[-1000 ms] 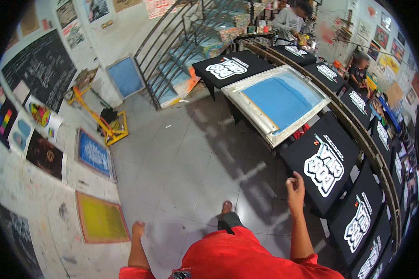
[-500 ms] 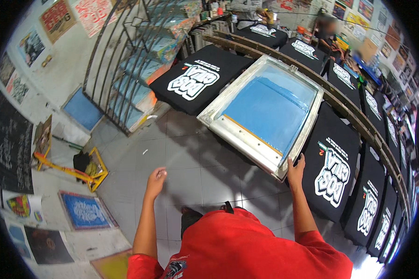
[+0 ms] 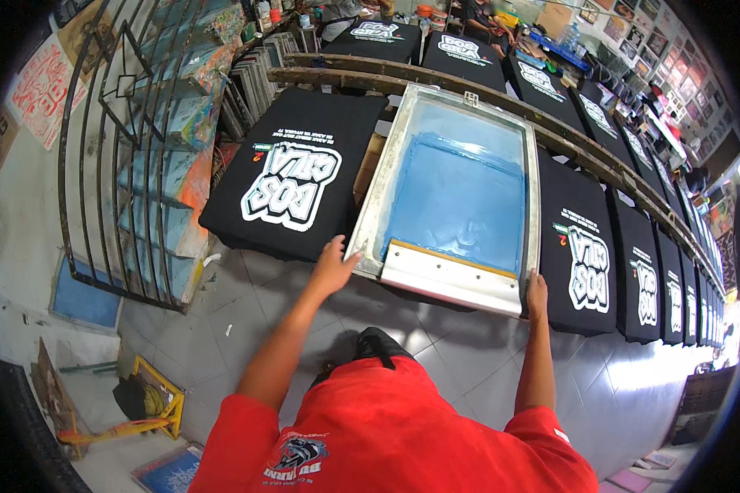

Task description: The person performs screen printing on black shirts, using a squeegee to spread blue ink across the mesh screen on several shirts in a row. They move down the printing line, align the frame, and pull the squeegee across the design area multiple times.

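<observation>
A metal-framed printing screen (image 3: 456, 189) with blue mesh lies on the rack in front of me, a metal squeegee (image 3: 450, 278) with an orange edge along its near end. My left hand (image 3: 335, 263) reaches to the screen's near left corner, fingers apart; whether they touch is unclear. My right hand (image 3: 537, 289) holds the frame's right edge near its lower corner. Black shirts on boards, printed with white lettering, lie either side: one at left (image 3: 288, 164), one at right (image 3: 574, 246).
Long rails (image 3: 345, 74) carry more shirts (image 3: 460, 62) behind and to the right. At left are stairs (image 3: 164, 189) with bar railings and stacked screens (image 3: 255, 82). Below stand a yellow metal frame (image 3: 164, 411) and tiled floor (image 3: 247, 312). A person (image 3: 485, 20) sits at the back.
I have turned and moved up square to the screen. My right hand took hold of its edge about half a second ago; my left hand has since risen to its near left corner.
</observation>
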Demonstrator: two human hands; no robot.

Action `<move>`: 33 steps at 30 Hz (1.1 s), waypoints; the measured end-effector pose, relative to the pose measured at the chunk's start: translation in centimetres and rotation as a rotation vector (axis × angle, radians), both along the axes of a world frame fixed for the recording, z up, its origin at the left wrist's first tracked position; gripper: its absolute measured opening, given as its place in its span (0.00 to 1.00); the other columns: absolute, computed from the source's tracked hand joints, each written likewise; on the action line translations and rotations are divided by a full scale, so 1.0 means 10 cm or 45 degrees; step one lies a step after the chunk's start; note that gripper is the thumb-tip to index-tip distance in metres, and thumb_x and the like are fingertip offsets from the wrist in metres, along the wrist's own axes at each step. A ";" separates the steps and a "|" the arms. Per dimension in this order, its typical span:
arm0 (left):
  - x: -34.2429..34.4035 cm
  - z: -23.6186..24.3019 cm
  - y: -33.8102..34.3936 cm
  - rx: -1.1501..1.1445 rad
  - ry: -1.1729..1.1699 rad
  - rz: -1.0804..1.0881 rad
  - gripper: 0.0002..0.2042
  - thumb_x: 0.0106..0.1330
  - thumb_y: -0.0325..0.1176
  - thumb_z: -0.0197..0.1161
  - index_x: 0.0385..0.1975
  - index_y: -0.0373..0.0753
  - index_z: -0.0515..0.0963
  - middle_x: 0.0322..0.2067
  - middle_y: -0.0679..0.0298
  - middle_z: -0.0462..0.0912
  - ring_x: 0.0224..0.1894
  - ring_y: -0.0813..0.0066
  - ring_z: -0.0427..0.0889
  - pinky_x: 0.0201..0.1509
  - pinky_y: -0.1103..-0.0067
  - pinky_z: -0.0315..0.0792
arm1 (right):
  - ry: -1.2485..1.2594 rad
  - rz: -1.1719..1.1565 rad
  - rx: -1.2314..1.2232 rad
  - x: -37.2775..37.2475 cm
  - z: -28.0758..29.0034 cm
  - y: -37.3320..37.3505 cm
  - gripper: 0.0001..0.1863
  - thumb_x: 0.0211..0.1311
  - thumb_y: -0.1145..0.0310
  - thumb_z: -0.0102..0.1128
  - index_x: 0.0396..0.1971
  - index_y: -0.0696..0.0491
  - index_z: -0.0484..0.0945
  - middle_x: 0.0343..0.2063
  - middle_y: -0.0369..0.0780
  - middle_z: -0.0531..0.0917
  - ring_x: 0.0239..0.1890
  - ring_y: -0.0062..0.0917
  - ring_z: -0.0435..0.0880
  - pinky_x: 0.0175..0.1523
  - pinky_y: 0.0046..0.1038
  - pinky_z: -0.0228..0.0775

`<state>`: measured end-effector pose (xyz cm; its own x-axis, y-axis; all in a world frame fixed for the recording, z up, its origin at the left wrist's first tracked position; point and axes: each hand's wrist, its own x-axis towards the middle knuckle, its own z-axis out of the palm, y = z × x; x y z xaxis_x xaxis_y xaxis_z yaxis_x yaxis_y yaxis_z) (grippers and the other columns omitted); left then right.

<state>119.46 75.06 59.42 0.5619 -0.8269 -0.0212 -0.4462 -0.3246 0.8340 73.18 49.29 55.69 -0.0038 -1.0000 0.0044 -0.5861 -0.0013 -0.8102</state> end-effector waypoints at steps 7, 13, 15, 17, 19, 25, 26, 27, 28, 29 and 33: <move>0.07 -0.21 -0.58 0.058 0.321 0.041 0.29 0.63 0.52 0.57 0.43 0.25 0.72 0.43 0.35 0.77 0.49 0.40 0.76 0.52 0.60 0.69 | -0.127 -0.134 0.055 0.10 0.05 0.08 0.27 0.72 0.49 0.42 0.17 0.52 0.69 0.15 0.28 0.63 0.19 0.14 0.59 0.24 0.24 0.51; 0.07 -0.16 -0.53 0.116 0.030 0.231 0.27 0.64 0.53 0.55 0.35 0.26 0.74 0.35 0.35 0.78 0.42 0.36 0.77 0.46 0.56 0.70 | 0.098 -0.242 0.082 0.25 0.31 0.34 0.32 0.73 0.49 0.38 0.32 0.66 0.78 0.21 0.39 0.77 0.24 0.24 0.69 0.33 0.30 0.63; 0.20 0.02 -0.46 0.118 0.094 0.179 0.26 0.64 0.52 0.56 0.34 0.27 0.75 0.33 0.37 0.79 0.41 0.37 0.78 0.44 0.57 0.70 | 0.070 -0.253 0.064 0.30 0.37 0.51 0.31 0.73 0.50 0.38 0.32 0.66 0.78 0.22 0.39 0.77 0.25 0.24 0.70 0.34 0.29 0.63; 0.39 0.21 -0.31 0.102 0.126 0.148 0.24 0.65 0.51 0.56 0.33 0.28 0.75 0.32 0.38 0.79 0.39 0.38 0.78 0.42 0.58 0.71 | -0.006 -0.276 0.039 0.47 0.50 0.70 0.31 0.73 0.50 0.38 0.33 0.66 0.77 0.24 0.42 0.78 0.26 0.26 0.71 0.35 0.30 0.64; 0.64 0.27 -0.16 0.053 0.128 0.128 0.23 0.65 0.50 0.57 0.33 0.29 0.76 0.31 0.40 0.80 0.38 0.39 0.79 0.41 0.59 0.71 | -0.052 -0.358 0.022 0.79 0.71 0.96 0.31 0.73 0.50 0.37 0.31 0.68 0.76 0.23 0.46 0.78 0.26 0.30 0.72 0.35 0.35 0.63; 1.87 0.22 0.42 -0.120 0.242 0.017 0.19 0.69 0.44 0.53 0.34 0.29 0.76 0.26 0.48 0.79 0.30 0.54 0.79 0.37 0.64 0.70 | -0.014 -0.387 0.020 1.90 0.96 1.76 0.31 0.73 0.51 0.36 0.39 0.67 0.76 0.32 0.51 0.82 0.34 0.36 0.79 0.44 0.35 0.68; 2.11 0.28 0.52 -0.093 0.222 0.014 0.19 0.70 0.44 0.53 0.34 0.28 0.76 0.26 0.49 0.79 0.30 0.56 0.79 0.37 0.65 0.70 | -0.113 -0.380 0.039 2.14 0.96 1.89 0.30 0.73 0.52 0.36 0.41 0.67 0.76 0.33 0.51 0.82 0.36 0.36 0.79 0.45 0.35 0.68; 2.36 0.38 0.63 -0.062 0.198 0.008 0.19 0.70 0.43 0.52 0.34 0.28 0.76 0.26 0.49 0.79 0.30 0.57 0.78 0.36 0.66 0.70 | -0.216 -0.376 0.060 2.46 1.01 2.04 0.30 0.73 0.53 0.36 0.43 0.67 0.76 0.35 0.52 0.82 0.38 0.36 0.80 0.47 0.35 0.68; 2.68 0.27 0.79 -0.116 0.126 0.041 0.20 0.70 0.44 0.52 0.33 0.28 0.75 0.27 0.49 0.79 0.30 0.58 0.78 0.37 0.66 0.69 | -0.224 -0.336 0.086 2.77 1.02 2.15 0.29 0.73 0.54 0.37 0.44 0.67 0.76 0.37 0.52 0.82 0.41 0.36 0.80 0.49 0.34 0.68; 3.00 0.29 0.94 0.036 0.132 0.049 0.23 0.71 0.46 0.51 0.40 0.26 0.75 0.35 0.46 0.80 0.39 0.56 0.79 0.45 0.67 0.70 | -0.221 -0.308 0.109 3.01 1.01 2.26 0.28 0.72 0.55 0.38 0.45 0.67 0.76 0.39 0.52 0.82 0.44 0.36 0.80 0.51 0.34 0.67; 4.02 0.32 1.44 0.080 0.174 0.033 0.25 0.74 0.47 0.45 0.46 0.24 0.73 0.41 0.50 0.79 0.45 0.63 0.76 0.54 0.73 0.66 | -0.222 -0.316 0.075 3.90 0.53 2.56 0.26 0.71 0.54 0.41 0.47 0.64 0.76 0.44 0.53 0.81 0.50 0.39 0.79 0.56 0.34 0.66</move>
